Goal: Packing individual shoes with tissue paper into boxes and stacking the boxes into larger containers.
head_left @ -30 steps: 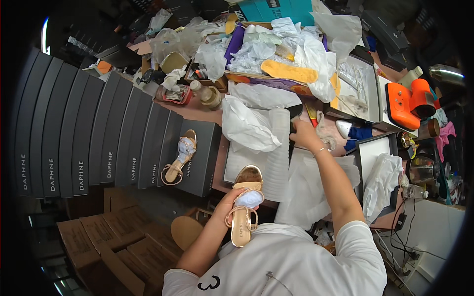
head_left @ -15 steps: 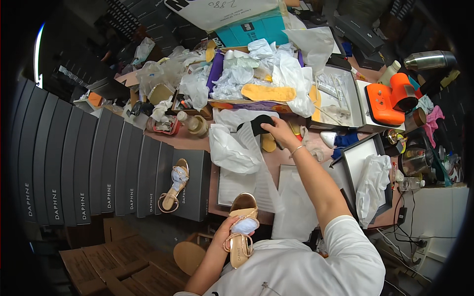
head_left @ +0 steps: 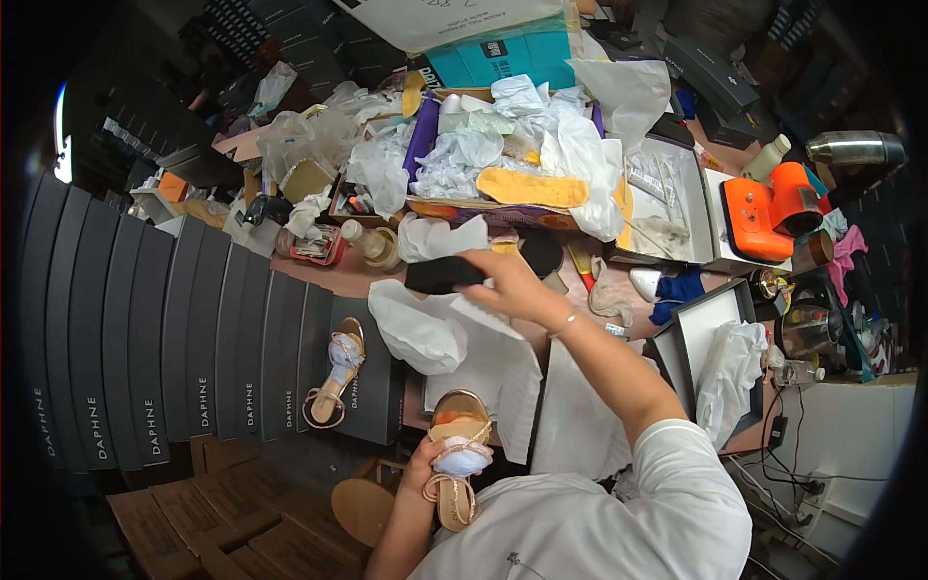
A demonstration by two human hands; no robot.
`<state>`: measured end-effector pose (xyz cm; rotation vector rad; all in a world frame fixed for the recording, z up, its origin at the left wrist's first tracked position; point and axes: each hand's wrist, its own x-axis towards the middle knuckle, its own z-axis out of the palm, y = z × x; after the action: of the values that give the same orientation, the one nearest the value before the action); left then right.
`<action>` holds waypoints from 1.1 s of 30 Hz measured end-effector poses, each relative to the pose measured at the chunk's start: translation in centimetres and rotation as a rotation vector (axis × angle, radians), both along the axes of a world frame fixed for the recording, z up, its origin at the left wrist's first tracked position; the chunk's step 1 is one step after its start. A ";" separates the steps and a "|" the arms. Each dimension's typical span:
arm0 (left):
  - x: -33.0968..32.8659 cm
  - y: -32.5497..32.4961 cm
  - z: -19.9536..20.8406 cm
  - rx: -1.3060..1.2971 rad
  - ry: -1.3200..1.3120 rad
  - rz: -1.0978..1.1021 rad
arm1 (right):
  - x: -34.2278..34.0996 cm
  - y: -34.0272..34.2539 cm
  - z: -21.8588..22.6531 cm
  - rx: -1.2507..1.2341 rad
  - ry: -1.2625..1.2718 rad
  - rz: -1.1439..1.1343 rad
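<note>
1. Head view: left hand (head_left: 422, 469) clamps a sandal (head_left: 459, 431) before the shirt (head_left: 580, 527).
2. Right hand's (head_left: 512, 287) fingers pinch a black pad (head_left: 437, 275) above the table (head_left: 333, 277).
3. Purple box (head_left: 423, 145) holds crumpled paper (head_left: 464, 159); open shoebox (head_left: 696, 319), white paper (head_left: 727, 372).

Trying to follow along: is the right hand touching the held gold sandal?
Apart: the head view shows white wrapping between right hand and held gold sandal.

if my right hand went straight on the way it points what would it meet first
Likely the beige-tinted, rounded clear jar on the pink tabletop, just beyond the black, oblong item in your right hand; depth is unclear, so it might pass over or beside it.
</note>
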<state>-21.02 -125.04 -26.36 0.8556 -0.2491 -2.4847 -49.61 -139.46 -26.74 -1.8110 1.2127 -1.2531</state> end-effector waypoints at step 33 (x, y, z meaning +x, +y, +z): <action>-3.1 -3.3 1.5 0.004 -0.336 -0.132 | -12.5 0.6 -13.2 0.337 0.917 -0.357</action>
<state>-24.10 -128.32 -24.82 1.2962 -0.4277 -2.4479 -62.13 -138.84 -39.94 -1.9980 2.1531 -0.2667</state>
